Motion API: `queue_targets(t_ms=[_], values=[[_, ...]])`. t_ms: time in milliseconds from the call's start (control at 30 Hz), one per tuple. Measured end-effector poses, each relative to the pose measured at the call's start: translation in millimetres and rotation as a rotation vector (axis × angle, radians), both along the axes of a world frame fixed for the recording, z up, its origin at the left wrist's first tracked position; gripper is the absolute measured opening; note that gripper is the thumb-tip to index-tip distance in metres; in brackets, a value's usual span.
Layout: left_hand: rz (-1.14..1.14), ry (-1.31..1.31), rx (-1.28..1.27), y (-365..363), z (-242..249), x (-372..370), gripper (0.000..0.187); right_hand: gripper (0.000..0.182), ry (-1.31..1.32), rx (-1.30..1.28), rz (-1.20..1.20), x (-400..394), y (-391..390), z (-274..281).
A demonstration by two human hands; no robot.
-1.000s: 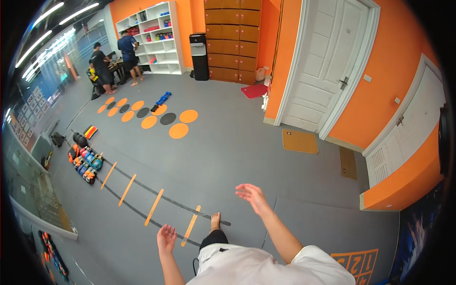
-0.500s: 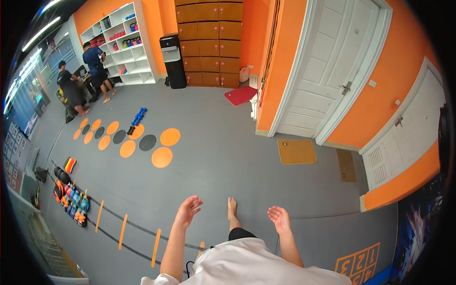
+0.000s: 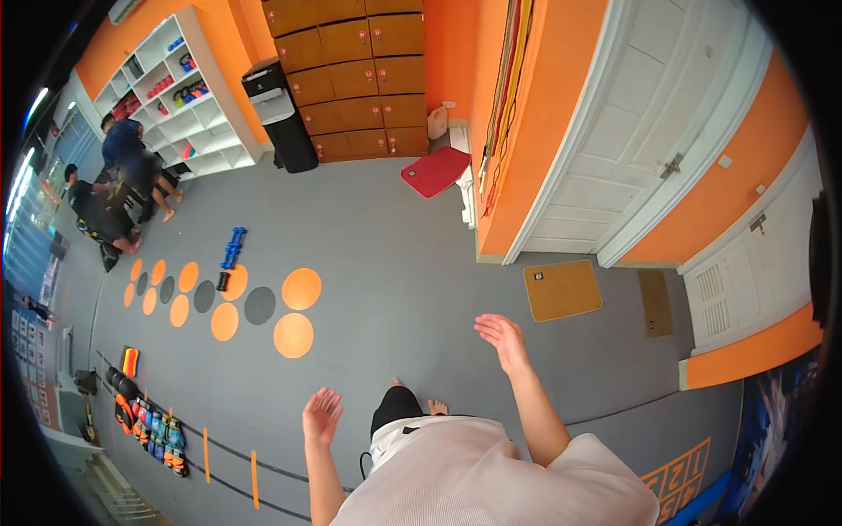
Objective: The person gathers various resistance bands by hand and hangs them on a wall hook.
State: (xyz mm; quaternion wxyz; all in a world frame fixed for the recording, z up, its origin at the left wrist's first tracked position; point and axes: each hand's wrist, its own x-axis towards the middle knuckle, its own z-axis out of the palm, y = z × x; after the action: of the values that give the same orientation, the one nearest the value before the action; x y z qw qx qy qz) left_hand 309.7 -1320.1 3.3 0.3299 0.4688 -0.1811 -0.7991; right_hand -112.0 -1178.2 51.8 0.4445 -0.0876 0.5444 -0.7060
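Note:
My left hand (image 3: 323, 415) is held out in the air over the grey floor (image 3: 395, 298), fingers loosely spread and nothing in it. Farther forward, my right hand (image 3: 503, 342) is also raised, its fingers stretched out and the palm bare. Neither hand touches anything. Between them show my white shirt (image 3: 474, 465), black shorts (image 3: 396, 407) and bare toes (image 3: 438, 407). The orange floor dot (image 3: 294, 335) lies ahead of my left hand, and a tan mat (image 3: 563, 291) lies to the right of my right hand.
Blue dumbbells (image 3: 232, 248) lie on the floor ahead. At left, several weight bags (image 3: 156, 431) rest near orange strips (image 3: 255, 479). A water dispenser (image 3: 279, 118), lockers (image 3: 342, 88) and a white shelf (image 3: 206, 123) stand at the back. Two people (image 3: 123, 145) are at far left.
My right hand has moved up and forward, while my left hand has dropped lower. The view has tilted and shifted. A leg that was stretched forward now shows only partly below my shirt.

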Motion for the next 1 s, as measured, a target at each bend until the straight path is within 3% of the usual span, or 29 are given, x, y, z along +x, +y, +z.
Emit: queue_targets(t_ms=[133,267,500,633,767,1000], values=[[0.090,-0.019,0.049,-90.4,-30.5,-29.6,0.041,0.032,0.066,-0.019,0.026,-52.1,-91.9,5.3],[0.066,-0.004,-0.014,-218.3,-37.9,-96.2,0.042,0.033,0.069,0.030,-0.109,-101.5,-160.3,-7.6],[-0.219,0.004,-0.204,-430.4,21.2,-301.3,0.042,0.027,0.027,0.084,-0.240,-176.8,-256.6,13.8],[-0.466,-0.008,-0.303,-479.3,55.5,-420.3,0.037,0.026,0.044,0.054,-0.357,-223.3,-298.6,6.5],[-0.718,0.014,-0.402,-522.1,47.1,-533.3,0.033,0.025,-0.009,0.043,-0.446,-281.8,-361.9,-22.4],[-0.863,0.026,-0.353,-582.6,55.7,-687.4,0.032,0.026,0.085,0.019,-0.552,-415.8,-460.8,-29.3]])
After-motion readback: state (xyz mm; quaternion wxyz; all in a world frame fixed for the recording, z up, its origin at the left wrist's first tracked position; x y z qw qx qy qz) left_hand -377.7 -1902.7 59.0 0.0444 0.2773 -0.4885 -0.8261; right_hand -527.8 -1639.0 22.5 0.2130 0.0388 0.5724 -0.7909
